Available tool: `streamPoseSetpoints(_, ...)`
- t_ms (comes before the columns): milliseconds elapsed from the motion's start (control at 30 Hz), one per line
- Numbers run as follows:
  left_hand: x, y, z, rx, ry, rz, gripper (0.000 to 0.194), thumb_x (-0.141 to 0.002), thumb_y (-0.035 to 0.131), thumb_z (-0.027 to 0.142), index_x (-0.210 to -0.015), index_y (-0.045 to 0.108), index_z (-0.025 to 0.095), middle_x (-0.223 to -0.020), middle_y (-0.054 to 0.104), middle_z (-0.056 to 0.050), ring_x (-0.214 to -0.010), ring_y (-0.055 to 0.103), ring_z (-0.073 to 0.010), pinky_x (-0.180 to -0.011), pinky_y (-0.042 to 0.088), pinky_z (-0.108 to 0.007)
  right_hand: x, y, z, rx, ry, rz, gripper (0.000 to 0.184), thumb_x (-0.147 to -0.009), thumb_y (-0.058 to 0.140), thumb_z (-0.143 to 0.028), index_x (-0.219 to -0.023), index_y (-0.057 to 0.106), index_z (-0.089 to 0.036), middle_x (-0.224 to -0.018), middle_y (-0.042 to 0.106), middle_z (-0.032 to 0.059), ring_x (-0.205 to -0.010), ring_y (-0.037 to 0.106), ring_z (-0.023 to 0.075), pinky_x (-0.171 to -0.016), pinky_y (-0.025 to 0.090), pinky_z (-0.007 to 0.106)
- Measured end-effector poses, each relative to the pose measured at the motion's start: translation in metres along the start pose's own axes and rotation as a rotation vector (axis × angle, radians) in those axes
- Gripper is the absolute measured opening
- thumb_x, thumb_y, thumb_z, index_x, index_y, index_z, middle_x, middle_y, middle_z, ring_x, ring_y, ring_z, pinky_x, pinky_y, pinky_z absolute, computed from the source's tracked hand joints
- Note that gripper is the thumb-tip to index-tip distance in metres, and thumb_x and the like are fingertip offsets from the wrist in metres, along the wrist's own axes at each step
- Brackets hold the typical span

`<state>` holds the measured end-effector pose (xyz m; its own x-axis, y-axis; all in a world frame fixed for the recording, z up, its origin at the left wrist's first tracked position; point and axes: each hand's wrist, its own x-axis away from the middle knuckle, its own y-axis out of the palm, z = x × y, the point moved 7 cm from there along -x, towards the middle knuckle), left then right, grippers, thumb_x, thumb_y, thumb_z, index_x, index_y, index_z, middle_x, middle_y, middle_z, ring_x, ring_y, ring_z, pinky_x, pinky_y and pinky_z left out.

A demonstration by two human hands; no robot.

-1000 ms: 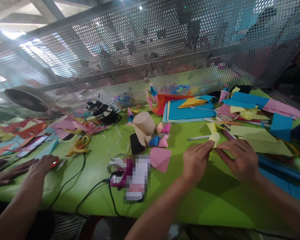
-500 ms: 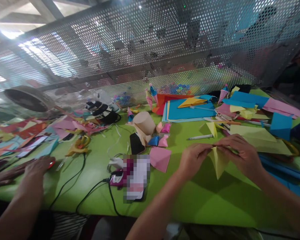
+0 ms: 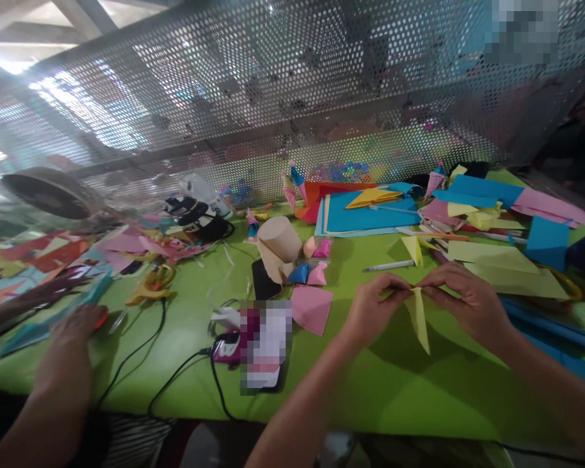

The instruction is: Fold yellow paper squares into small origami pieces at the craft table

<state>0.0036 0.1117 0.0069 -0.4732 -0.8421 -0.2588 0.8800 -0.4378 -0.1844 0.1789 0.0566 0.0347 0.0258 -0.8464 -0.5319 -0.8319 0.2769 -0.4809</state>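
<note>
Between my two hands hangs a folded piece of yellow paper (image 3: pixel 420 322), its pointed end downward above the green table. My left hand (image 3: pixel 377 305) pinches its top edge from the left. From the right, my right hand (image 3: pixel 461 296) pinches the same edge, fingertips almost touching those of the left. Just beyond them stands another folded yellow paper (image 3: pixel 412 249). A white pen (image 3: pixel 389 266) lies beyond my left hand. Yellow paper sheets (image 3: pixel 500 263) are stacked past my right hand.
At the left, a co-worker's hand (image 3: pixel 78 325) rests by a teal sheet (image 3: pixel 90 289). A pink paper square (image 3: pixel 312 309), a phone (image 3: pixel 268 348) with cables and a tape roll (image 3: pixel 280 239) lie left of my hands. Blue sheets (image 3: pixel 355 214) lie near the perforated metal screen (image 3: pixel 297 97).
The yellow paper between my hands has turned and looks narrower, its tip slightly to the right. At the left, the co-worker's far hand has moved and a teal sheet now shows there.
</note>
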Motion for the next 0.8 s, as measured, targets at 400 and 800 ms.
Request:
streamPoseSetpoints(400,-0.004,-0.024,-0.009,0.327,-0.019,0.333,0.01,-0.09,0.077,0.025,-0.095,0.071,0.018,-0.1,0.082,-0.007,-0.092,0.076,-0.0172,-0.083,0.059,-0.028,0.019,-0.015,0.049,-0.435,0.464,0.327,0.022,-0.09,0.08,-0.05,-0.104,0.076,-0.033,-0.099,0.073,0.002,-0.091,0.066,0.0226,-0.08,0.054,0.038)
streamPoseSetpoints(800,0.011,-0.004,0.031,-0.187,0.559,0.137,0.01,-0.104,0.067,0.017,-0.103,0.075,0.023,-0.118,0.084,-0.01,-0.113,0.081,-0.0227,-0.098,0.065,-0.038,0.038,0.062,0.036,-1.169,0.954,-0.02,0.028,-0.078,0.091,-0.047,-0.096,0.08,-0.029,-0.106,0.084,0.0039,-0.108,0.076,0.0286,-0.093,0.063,0.038)
